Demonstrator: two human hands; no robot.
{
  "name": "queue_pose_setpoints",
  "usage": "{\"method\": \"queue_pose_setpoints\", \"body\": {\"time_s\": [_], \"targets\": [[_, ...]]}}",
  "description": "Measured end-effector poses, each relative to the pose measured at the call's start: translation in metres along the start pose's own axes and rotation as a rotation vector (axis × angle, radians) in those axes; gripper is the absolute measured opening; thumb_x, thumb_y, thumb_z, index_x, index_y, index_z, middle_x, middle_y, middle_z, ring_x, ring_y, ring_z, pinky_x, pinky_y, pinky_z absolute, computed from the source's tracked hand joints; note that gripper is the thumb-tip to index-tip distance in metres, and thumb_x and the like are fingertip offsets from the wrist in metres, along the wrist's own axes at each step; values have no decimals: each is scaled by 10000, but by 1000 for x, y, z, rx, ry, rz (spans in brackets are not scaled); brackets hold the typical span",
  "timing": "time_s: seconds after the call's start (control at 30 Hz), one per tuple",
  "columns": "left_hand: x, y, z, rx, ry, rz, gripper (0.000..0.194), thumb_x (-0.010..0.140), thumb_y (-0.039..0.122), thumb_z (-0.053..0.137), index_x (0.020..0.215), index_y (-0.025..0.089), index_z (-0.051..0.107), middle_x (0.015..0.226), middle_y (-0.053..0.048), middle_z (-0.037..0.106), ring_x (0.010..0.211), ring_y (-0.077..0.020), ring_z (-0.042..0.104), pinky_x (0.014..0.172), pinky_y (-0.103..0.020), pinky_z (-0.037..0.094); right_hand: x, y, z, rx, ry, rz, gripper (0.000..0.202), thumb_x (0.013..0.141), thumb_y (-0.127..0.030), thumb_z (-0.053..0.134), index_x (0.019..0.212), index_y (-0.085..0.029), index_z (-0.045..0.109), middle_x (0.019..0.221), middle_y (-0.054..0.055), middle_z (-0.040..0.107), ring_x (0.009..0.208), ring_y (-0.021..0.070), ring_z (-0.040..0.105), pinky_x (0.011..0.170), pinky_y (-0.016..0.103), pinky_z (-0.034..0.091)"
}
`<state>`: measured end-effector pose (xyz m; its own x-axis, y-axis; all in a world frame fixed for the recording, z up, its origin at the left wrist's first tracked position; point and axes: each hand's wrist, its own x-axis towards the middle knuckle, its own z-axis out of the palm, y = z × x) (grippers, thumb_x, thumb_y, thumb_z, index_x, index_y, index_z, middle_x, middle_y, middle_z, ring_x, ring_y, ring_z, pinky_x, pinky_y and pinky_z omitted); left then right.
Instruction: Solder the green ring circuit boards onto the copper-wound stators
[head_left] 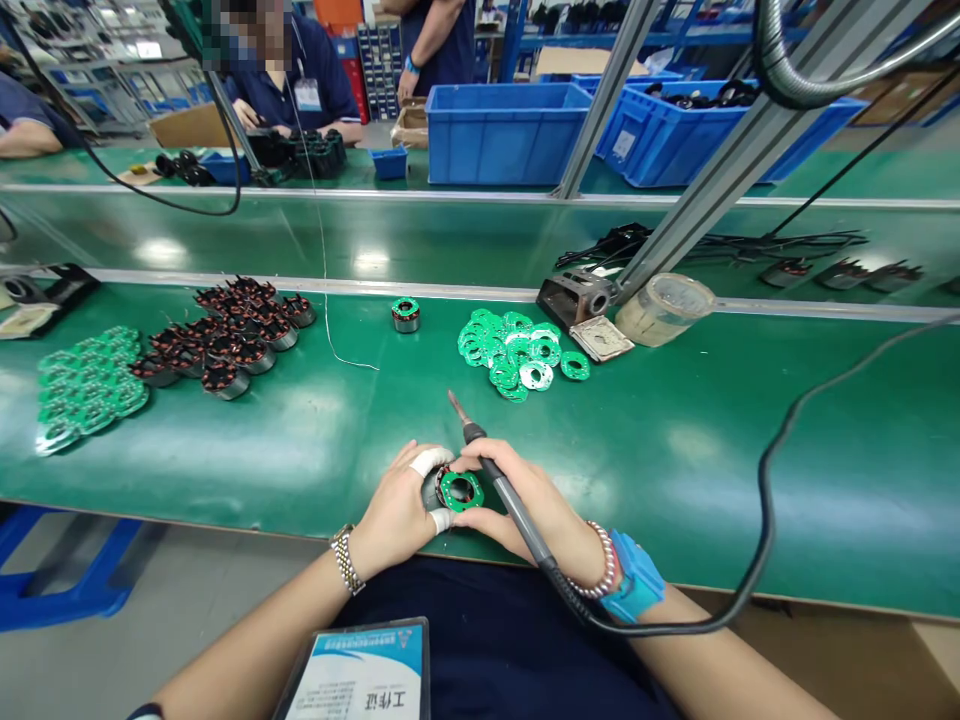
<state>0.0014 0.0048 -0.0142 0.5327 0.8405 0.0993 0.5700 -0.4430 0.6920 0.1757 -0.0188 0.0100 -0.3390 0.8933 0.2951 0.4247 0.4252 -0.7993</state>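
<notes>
A motor stator (430, 492) with a ring-shaped green circuit board (462, 507) against its face is tilted just above the front of the bench. My left hand (391, 505) grips it from the left, white wraps on the thumb and a finger. The thumb and fingertips of my right hand (551, 508) touch the board's right side. A soldering iron (514, 502) lies in the same hand, its tip pointing up and away from the stator. Farther off, one stator with a green board (406, 315) stands upright beside the end of a thin hanging wire (328, 325).
Left on the green bench (360, 430) are bare stators (225, 335) and a sheet of green boards (94, 385). Loose boards (510, 350) lie ahead, near an iron stand (574, 297) and a round tub (666, 308). Blue bins (502, 135) and co-workers are beyond. The iron's cable (765, 490) loops right.
</notes>
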Motion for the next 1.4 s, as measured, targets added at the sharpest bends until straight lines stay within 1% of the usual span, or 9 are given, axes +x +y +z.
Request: {"method": "queue_pose_setpoints", "body": {"time_s": [0.13,0.3,0.4,0.53,0.77,0.87,1.0,1.1,1.4], "targets": [[1,5,-3,-22,-5,-1,433,662,241,677,1055,193,502,1008,-59,627,960,-232,581,994,-511,331,6,9,3,67,-20,9,536,682,-291,725,1083,-240,373,969,40,626,900,172,622,811,290,487],[1,7,-4,-32,-21,-32,412,652,230,676,1030,203,516,1012,-48,625,975,-232,576,996,-489,339,3,17,4,113,-16,-14,508,699,-334,706,1075,-238,379,969,40,616,898,171,617,792,284,487],[1,5,-4,-25,-30,-35,410,641,238,688,1014,202,523,1030,-54,620,1009,-245,556,988,-486,347,1,18,3,80,-17,-44,450,728,-362,675,1064,-238,404,967,45,603,892,173,608,792,291,486],[2,6,-4,-21,-52,-26,400,640,222,691,1002,201,523,1046,-53,613,1031,-246,544,999,-494,334,-1,15,0,17,-33,-86,387,746,-343,660,1045,-225,444,955,54,588,883,178,591,788,298,484],[2,7,-5,-5,-56,-8,387,653,269,691,995,204,522,1057,-58,612,1043,-250,545,1026,-526,287,-2,12,-5,-31,-111,-77,341,773,-310,631,1044,-213,448,917,48,568,822,173,572,730,297,494],[1,4,-2,-1,-37,6,410,656,273,690,1019,202,513,1070,-70,609,1066,-251,538,1036,-528,274,-5,12,0,-54,-63,-95,341,785,-306,613,1063,-212,440,906,52,558,809,180,563,706,306,500],[-2,-1,2,12,4,7,486,651,278,693,1083,191,490,1100,-99,595,1071,-256,538,1031,-535,280,-11,13,13,-31,78,-123,357,810,-242,575,1113,-226,386,1011,76,560,917,198,558,793,344,493],[-3,-3,4,15,9,17,489,659,277,680,1099,188,483,1110,-106,587,1060,-249,546,1027,-529,291,-14,13,22,-24,164,-118,380,809,-189,564,1126,-232,359,1049,84,556,959,204,556,826,363,485],[-5,-2,4,31,15,26,455,680,252,644,1099,179,482,1106,-113,595,1059,-247,550,1038,-527,272,-15,12,26,-35,212,-101,361,798,-188,574,1097,-232,376,1034,83,568,935,208,569,804,372,498]]}}
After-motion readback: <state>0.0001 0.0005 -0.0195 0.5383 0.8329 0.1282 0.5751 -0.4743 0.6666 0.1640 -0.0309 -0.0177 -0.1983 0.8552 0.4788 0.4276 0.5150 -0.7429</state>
